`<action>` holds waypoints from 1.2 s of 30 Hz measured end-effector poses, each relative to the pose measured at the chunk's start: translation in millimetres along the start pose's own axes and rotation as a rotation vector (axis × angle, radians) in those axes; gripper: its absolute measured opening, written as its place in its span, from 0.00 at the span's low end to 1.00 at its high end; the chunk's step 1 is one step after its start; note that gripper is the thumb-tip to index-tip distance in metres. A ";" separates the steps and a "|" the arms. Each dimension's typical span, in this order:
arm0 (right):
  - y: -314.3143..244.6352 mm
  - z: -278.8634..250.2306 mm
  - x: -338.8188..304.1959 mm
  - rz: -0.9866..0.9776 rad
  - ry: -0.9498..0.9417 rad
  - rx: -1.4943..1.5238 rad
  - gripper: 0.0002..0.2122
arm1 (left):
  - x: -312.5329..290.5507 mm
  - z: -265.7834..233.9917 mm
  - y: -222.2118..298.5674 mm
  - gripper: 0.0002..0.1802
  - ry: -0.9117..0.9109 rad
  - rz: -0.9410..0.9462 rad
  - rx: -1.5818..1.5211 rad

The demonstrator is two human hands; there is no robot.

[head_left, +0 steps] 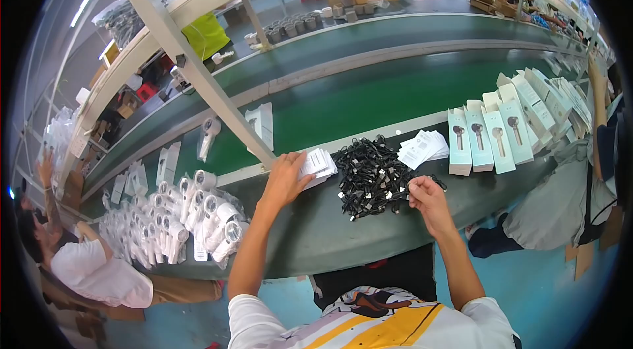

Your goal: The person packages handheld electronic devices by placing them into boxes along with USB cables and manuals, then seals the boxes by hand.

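My left hand [285, 181] is closed on a stack of folded white leaflets [320, 165], its thumb along the near side. To the right of the stack lies a heap of short black cables [370, 176] with silvery plugs. At the heap's right edge my right hand [430, 205] pinches a black cable, most of it hidden by the fingers. Beyond that hand rests a second, fanned-out pile of white leaflets [423, 148].
Pale green-and-white boxes [498, 134] picturing a handheld fan stand at right. Bagged white handheld fans [188, 217] crowd the left. A slanting metal post [191, 65] rises before the green conveyor belt [369, 98]. Co-workers sit at left [99, 270] and right [560, 204].
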State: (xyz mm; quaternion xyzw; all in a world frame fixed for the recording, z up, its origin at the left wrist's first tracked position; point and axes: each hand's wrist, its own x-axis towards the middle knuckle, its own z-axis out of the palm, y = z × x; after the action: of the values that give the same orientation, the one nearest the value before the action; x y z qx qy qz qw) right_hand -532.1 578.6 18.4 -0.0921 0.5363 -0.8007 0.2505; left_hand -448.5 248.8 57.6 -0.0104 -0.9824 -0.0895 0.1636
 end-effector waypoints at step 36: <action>82.3 128.8 72.1 -0.075 -0.279 -0.434 0.07 | -20.7 16.0 -10.1 0.23 0.071 -0.028 -0.189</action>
State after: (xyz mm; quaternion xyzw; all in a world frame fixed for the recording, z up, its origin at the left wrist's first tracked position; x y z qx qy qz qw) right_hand -515.5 413.2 -12.3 -0.2730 0.6521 -0.6550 0.2667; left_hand -434.6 241.9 34.3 -0.0090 -0.9632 -0.1842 0.1956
